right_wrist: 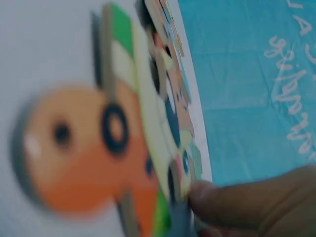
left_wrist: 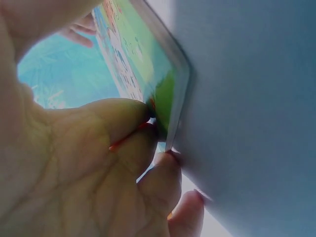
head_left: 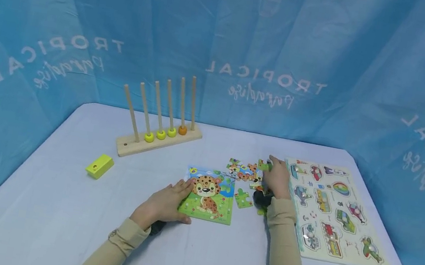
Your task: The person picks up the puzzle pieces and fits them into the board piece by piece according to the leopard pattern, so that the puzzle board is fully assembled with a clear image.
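Two hands, left touching one spotted-cat puzzle, six pegs, four beads

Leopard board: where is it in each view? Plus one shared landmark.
Head: board around centre, slightly below mid-height, left hand at its left side.
Left wrist: board at upper middle, steeply angled.
Right wrist: can't make it out; blurred orange piece at left.
Shared: blue backdrop; upper left in left wrist, right side in right wrist.

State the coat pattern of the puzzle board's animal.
The animal has dark spots on orange, clearest in the head view.
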`<state>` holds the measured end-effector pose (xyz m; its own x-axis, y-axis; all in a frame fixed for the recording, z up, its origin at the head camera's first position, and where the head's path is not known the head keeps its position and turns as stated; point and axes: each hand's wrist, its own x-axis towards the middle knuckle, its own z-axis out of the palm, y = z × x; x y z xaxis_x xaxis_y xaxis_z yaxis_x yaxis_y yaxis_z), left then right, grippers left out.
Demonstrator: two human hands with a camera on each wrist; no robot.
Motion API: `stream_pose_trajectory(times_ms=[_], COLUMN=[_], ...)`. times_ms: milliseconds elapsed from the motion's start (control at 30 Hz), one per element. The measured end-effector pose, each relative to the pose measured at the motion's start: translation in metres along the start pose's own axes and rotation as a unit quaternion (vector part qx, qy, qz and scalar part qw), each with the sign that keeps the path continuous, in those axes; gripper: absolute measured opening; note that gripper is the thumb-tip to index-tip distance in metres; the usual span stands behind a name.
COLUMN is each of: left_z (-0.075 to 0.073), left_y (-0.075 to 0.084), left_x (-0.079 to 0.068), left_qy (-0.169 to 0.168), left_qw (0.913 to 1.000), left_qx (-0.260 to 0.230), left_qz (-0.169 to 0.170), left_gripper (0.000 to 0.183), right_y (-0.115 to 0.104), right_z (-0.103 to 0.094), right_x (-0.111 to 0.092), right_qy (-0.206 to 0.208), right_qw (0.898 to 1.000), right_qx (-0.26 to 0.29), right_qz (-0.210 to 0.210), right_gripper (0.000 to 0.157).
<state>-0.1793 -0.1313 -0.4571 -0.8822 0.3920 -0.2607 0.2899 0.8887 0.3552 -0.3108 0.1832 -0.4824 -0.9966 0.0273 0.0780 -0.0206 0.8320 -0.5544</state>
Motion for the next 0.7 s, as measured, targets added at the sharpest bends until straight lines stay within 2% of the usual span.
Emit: stream_pose_trajectory(times_ms=[267,467,567,700], left_z=[0.008,0.005,0.001,-0.002], left_y=[0.001,0.003,0.004,0.005], left_x=[-0.001,-0.002,-0.004,-0.006], left_qy=[-0.007,0.003,0.007,0.014], left_qw=[0.9999,0.9999,0.9999,0.9999], left_qx=[-0.008,-0.004,-0.005,-0.001], left_qz=[0.008,0.013,0.008,0.005], left_gripper=[0.099,0.095,0.094,0.094], right_y=[0.014,0.009,0.005,-0.001], right_z=[0.001,-0.007,-0.009,-0.011], right_x=[-0.006,-0.01,-0.011,-0.012], right_qy=[-0.057,-0.052,-0.033,-0.007], right_qw=[0.998,0.998,0.999,0.997], right_qx=[-0.001,0.008,0.016,0.033], right_qz=[0.007,0.021,-0.004,-0.064], right_gripper=[0.056,0.045,0.034,0.025])
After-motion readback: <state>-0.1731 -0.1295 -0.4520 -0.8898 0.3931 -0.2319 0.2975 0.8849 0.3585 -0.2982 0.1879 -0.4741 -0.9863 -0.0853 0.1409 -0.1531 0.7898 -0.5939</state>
